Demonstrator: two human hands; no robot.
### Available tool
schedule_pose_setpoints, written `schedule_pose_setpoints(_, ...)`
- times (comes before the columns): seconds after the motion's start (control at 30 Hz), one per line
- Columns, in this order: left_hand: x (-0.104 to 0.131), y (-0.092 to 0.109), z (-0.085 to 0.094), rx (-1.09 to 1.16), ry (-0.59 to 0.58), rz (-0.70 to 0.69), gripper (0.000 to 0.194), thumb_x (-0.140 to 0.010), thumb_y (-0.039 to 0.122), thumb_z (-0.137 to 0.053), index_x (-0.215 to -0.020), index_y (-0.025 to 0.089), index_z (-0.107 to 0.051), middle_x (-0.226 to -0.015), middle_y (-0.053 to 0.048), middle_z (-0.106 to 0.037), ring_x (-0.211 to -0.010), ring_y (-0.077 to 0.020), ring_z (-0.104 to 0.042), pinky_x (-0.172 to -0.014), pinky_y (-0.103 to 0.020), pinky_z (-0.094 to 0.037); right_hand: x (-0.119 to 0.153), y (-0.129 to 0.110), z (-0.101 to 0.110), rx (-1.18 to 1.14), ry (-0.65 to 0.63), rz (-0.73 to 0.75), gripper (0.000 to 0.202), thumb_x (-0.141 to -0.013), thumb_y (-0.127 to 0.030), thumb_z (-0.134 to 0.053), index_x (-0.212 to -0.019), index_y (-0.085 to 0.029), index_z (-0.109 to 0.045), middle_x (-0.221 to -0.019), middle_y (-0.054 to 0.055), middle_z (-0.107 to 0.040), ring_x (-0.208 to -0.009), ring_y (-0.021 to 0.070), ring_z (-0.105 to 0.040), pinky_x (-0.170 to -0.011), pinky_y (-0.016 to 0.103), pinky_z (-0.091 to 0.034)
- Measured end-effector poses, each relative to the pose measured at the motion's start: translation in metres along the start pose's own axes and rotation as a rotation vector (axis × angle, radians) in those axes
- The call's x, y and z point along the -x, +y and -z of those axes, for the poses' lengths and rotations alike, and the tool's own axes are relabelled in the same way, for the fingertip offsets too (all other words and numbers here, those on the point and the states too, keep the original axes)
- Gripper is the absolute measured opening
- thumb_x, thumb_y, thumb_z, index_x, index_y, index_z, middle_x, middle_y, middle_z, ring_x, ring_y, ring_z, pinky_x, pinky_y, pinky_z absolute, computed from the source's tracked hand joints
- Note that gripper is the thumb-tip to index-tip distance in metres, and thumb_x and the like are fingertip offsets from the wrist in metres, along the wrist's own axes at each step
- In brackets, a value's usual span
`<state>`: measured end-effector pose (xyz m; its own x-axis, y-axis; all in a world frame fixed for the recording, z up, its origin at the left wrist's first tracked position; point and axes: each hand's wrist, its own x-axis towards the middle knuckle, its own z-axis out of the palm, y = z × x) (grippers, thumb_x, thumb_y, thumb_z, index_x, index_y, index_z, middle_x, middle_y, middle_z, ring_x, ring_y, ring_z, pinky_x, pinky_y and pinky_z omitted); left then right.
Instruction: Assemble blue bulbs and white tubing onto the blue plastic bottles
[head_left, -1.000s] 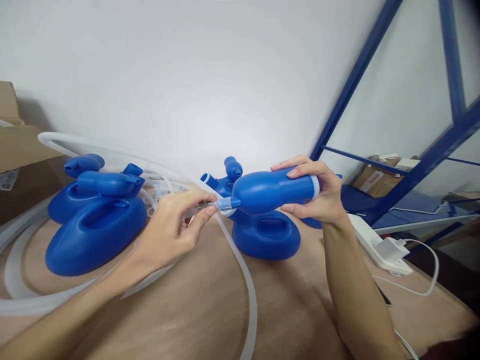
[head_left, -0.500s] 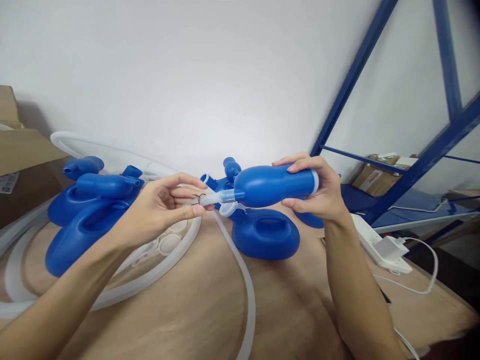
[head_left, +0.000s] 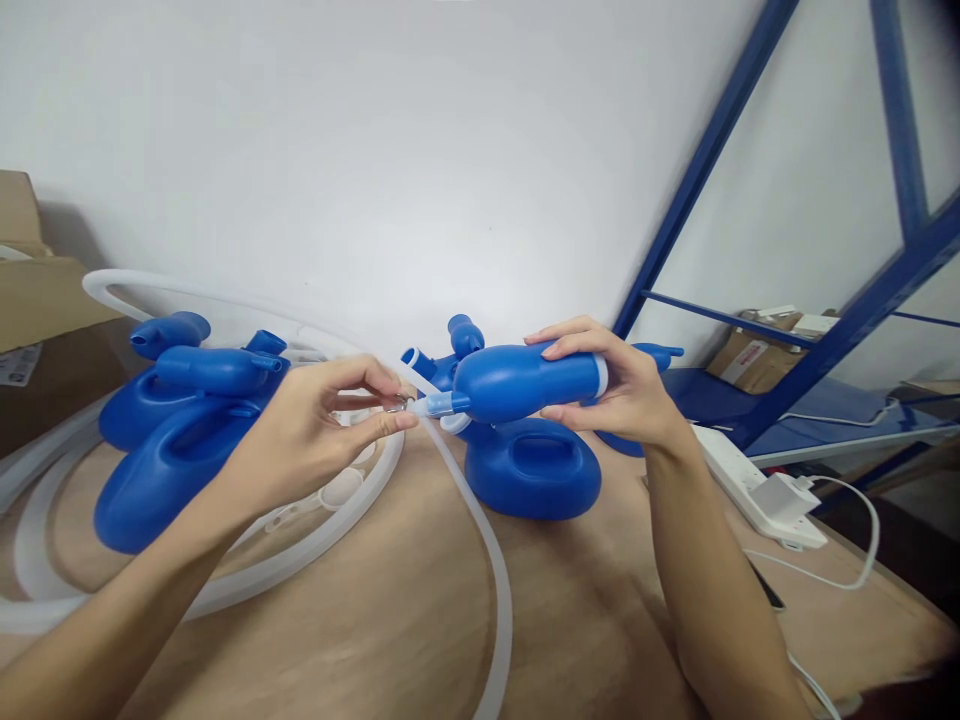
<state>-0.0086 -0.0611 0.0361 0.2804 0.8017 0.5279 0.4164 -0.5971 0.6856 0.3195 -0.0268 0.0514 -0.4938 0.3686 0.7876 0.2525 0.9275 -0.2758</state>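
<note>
Saw blue jugs crowding the left of the desk, near pale hose, with another jug in the way just below the blue bulbous piece. Noted a white power strip at the right. Found the lower jug's neck partly hidden, the carton cut off, the white rings half covered by the left wrist. Could not tell whether the metal clip encircled the clear tubing; pinched it between nearly closed left fingers. Held the smooth, white-rimmed piece level above the desk, right fingers curved widely around, tubing over its spout.
</note>
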Motion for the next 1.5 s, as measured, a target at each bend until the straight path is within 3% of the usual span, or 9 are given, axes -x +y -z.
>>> schedule_pose_setpoints(0.23,0.0,0.0,0.003,-0.073,-0.114,-0.033,0.033,-0.087,0.053,-0.077,-0.1,0.023,-0.078,-0.101,-0.004,-0.08,-0.095,-0.0225,-0.075,-0.083,-0.032,-0.064,0.001,0.002,0.002,0.009,-0.023,0.012,0.046,-0.077,-0.029,-0.092,-0.118,-0.032,-0.072,-0.127,0.006,-0.074,-0.115,0.0282,-0.07,-0.096,0.045,-0.059)
schedule_pose_setpoints(0.33,0.001,-0.001,0.012,-0.168,-0.129,-0.113,0.028,-0.093,0.051,-0.072,-0.106,0.027,-0.08,-0.105,-0.002,-0.081,-0.094,-0.0199,-0.076,-0.07,-0.024,-0.061,0.002,0.003,0.002,0.014,-0.021,-0.003,0.045,-0.076,-0.031,-0.092,-0.117,-0.032,-0.072,-0.126,0.006,-0.074,-0.114,0.0286,-0.07,-0.096,0.046,-0.06)
schedule_pose_setpoints(0.53,-0.001,-0.009,0.018,-0.328,-0.109,-0.335,0.021,-0.1,0.043,-0.066,-0.101,0.024,-0.076,-0.097,0.0,-0.08,-0.08,-0.0142,-0.072,-0.068,-0.022,-0.054,0.001,0.002,-0.002,0.016,-0.048,0.022,0.048,-0.077,-0.027,-0.092,-0.121,-0.033,-0.071,-0.128,0.006,-0.073,-0.117,0.0271,-0.07,-0.098,0.043,-0.059)
schedule_pose_setpoints(0.87,-0.003,-0.01,0.007,-0.451,-0.109,-0.497,0.017,-0.103,0.022,-0.058,-0.086,0.019,-0.06,-0.08,0.001,-0.064,-0.069,-0.0128,-0.06,-0.062,-0.023,-0.044,-0.001,0.003,-0.008,0.05,-0.085,0.02,0.044,-0.08,-0.032,-0.09,-0.119,-0.03,-0.072,-0.129,0.007,-0.073,-0.119,0.0272,-0.069,-0.101,0.046,-0.058)
schedule_pose_setpoints(0.93,-0.003,-0.01,0.003,-0.459,-0.085,-0.572,0.016,-0.103,0.019,-0.057,-0.087,0.019,-0.059,-0.08,0.001,-0.065,-0.07,-0.0131,-0.061,-0.065,-0.024,-0.046,-0.001,0.002,-0.009,0.056,-0.095,0.035,0.044,-0.08,-0.031,-0.089,-0.12,-0.03,-0.071,-0.13,0.007,-0.072,-0.12,0.0267,-0.069,-0.102,0.045,-0.058)
schedule_pose_setpoints(1.03,-0.003,-0.012,-0.002,-0.509,-0.022,-0.651,0.016,-0.103,0.02,-0.059,-0.087,0.02,-0.057,-0.077,0.003,-0.067,-0.068,-0.0125,-0.062,-0.09,-0.033,-0.05,-0.001,0.0,-0.01,0.074,-0.107,0.069,0.045,-0.082,-0.029,-0.088,-0.122,-0.03,-0.07,-0.131,0.007,-0.072,-0.12,0.0258,-0.069,-0.103,0.044,-0.058)
schedule_pose_setpoints(1.13,0.0,-0.013,-0.005,-0.569,0.04,-0.665,0.02,-0.102,0.021,-0.061,-0.083,0.02,-0.054,-0.071,0.007,-0.067,-0.061,-0.0109,-0.061,-0.109,-0.044,-0.04,-0.003,-0.006,-0.009,0.118,-0.112,0.119,0.043,-0.084,-0.028,-0.087,-0.124,-0.031,-0.071,-0.133,0.007,-0.071,-0.121,0.026,-0.069,-0.103,0.044,-0.058)
schedule_pose_setpoints(1.3,0.004,-0.01,-0.007,-0.603,0.021,-0.664,0.017,-0.103,0.022,-0.06,-0.087,0.021,-0.056,-0.073,0.007,-0.069,-0.064,-0.0122,-0.065,-0.111,-0.045,-0.036,-0.004,-0.015,-0.008,0.181,-0.134,0.219,0.042,-0.086,-0.026,-0.085,-0.125,-0.03,-0.072,-0.135,0.008,-0.07,-0.122,0.0261,-0.069,-0.104,0.043,-0.059)
schedule_pose_setpoints(1.5,0.001,-0.011,-0.002,-0.598,-0.006,-0.611,0.018,-0.104,0.024,-0.058,-0.087,0.02,-0.056,-0.078,0.005,-0.07,-0.067,-0.0129,-0.064,-0.107,-0.044,-0.041,-0.004,-0.011,-0.008,0.15,-0.115,0.206,0.045,-0.085,-0.026,-0.086,-0.128,-0.031,-0.072,-0.134,0.008,-0.071,-0.121,0.0263,-0.069,-0.104,0.043,-0.059)
